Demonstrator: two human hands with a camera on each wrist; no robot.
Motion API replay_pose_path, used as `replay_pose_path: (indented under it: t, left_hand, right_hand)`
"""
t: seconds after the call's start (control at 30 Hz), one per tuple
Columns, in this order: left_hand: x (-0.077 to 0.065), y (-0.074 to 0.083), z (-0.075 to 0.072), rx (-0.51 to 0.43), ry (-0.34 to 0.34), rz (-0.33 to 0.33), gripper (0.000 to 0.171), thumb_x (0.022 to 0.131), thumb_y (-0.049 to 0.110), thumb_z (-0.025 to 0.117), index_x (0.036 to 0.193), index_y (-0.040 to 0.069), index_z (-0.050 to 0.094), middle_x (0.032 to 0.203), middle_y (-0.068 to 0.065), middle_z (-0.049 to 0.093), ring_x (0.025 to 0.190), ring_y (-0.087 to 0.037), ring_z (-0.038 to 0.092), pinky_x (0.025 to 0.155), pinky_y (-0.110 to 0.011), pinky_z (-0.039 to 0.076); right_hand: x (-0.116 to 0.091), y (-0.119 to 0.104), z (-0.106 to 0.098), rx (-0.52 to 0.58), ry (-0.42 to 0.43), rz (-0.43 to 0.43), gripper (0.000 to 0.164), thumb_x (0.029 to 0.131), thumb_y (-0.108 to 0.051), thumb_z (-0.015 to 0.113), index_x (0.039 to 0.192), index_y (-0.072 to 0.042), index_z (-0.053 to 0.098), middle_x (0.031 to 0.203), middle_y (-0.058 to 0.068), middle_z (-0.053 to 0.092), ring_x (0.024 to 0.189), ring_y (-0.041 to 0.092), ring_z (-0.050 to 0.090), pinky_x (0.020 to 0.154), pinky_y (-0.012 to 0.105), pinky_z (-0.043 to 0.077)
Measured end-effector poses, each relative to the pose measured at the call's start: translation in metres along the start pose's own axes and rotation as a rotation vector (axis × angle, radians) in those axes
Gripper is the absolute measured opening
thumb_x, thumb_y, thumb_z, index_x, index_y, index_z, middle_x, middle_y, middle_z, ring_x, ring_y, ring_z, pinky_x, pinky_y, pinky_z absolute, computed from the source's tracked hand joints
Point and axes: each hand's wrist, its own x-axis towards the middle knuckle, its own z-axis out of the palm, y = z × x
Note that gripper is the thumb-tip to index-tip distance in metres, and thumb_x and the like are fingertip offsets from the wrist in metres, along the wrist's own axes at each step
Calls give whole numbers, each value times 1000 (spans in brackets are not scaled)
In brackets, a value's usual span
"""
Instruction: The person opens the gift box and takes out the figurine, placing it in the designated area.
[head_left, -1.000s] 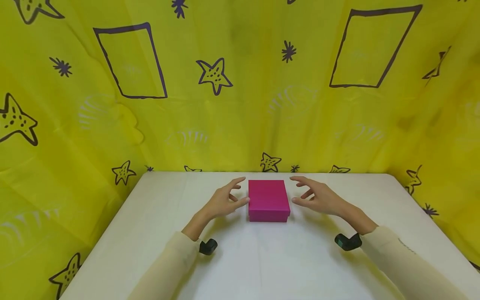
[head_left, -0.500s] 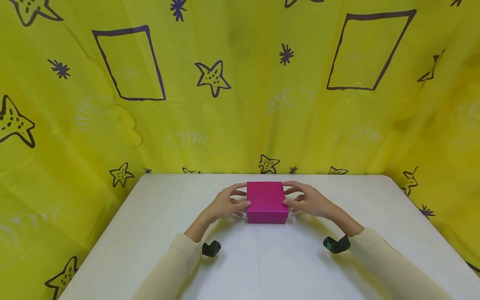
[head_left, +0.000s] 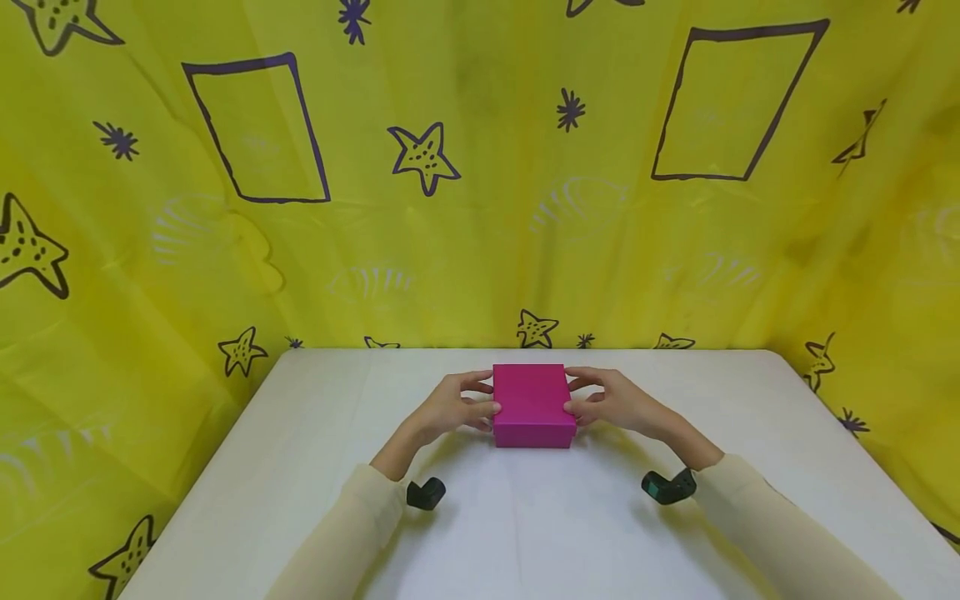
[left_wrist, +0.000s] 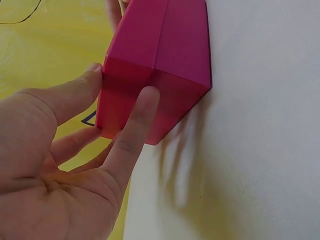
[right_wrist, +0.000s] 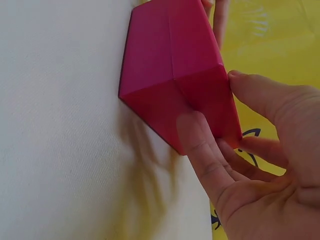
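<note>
Bare left hand (head_left: 446,407) and bare right hand (head_left: 615,404) have both come in against the bright pink, rectangular, card-looking box (head_left: 532,393) since the earlier frame, when the right hand stood apart from it; the box itself seems hardly to have shifted. It sits on the smooth white table (head_left: 517,525), at 12 o'clock from the person and near the far edge, with a yellow, dark-patterned fabric curtain (head_left: 480,250) beyond.

From where I stand, the left hand grips its 9 o'clock side and the right hand its 3 o'clock side, thumbs by the near corners, other fingers bent along the walls toward 12 o'clock. Seen from each wrist, 1 fingertip rests at or near the line where the pink lid (left_wrist: 135,37) meets the pink base (left_wrist: 187,45).

That fingertip matters most, I'd say: kept above the line it bears on the lid alone, while below it steadies the base. Pressure at 9 and 3 o'clock should match, or the box may slew. Squeeze lightly, too; walls like these could dent, and the smooth finish might slip.
</note>
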Motion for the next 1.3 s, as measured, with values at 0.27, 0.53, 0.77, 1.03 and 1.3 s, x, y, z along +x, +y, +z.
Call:
replay_pose_path:
  t: [0.27,0.53,0.77,1.03,1.3]
  left_hand:
    - [2,5,1,-18,12,-19,73,92,7,76,157,7,41,141,-21,57,96,-26,74,79,-38,62]
    - [2,12,2,21,41,-31,72,91,4,77,154,3,44,137,-21,60,94,-25,74,83,-38,61]
    - [3,15,4,37,86,-66,71,87,4,81,151,3,49,132,-19,63,93,-24,73,90,-38,59]
    - [4,17,7,-20,111,-97,71,86,-1,80,150,2,50,132,-21,63,91,-26,75,84,-37,61]
    - [3,16,10,-48,119,-96,72,86,-2,81,150,2,50,131,-21,63,90,-26,75,80,-37,61]
  right_hand:
    - [2,-2,0,13,7,37,77,95,-20,76,156,4,35,141,27,53,105,27,71,87,37,60]
    - [2,-7,1,39,4,46,77,95,-16,75,156,7,33,141,30,53,101,26,72,89,40,59]
    - [2,-12,2,63,1,73,77,95,-13,75,156,7,33,140,30,53,100,27,73,89,40,59]
    - [2,-11,3,139,5,89,77,94,-8,75,156,7,32,141,32,51,104,28,71,87,45,60]
    - [1,-11,4,169,28,106,76,93,-5,75,155,7,33,139,32,53,104,28,71,86,46,60]
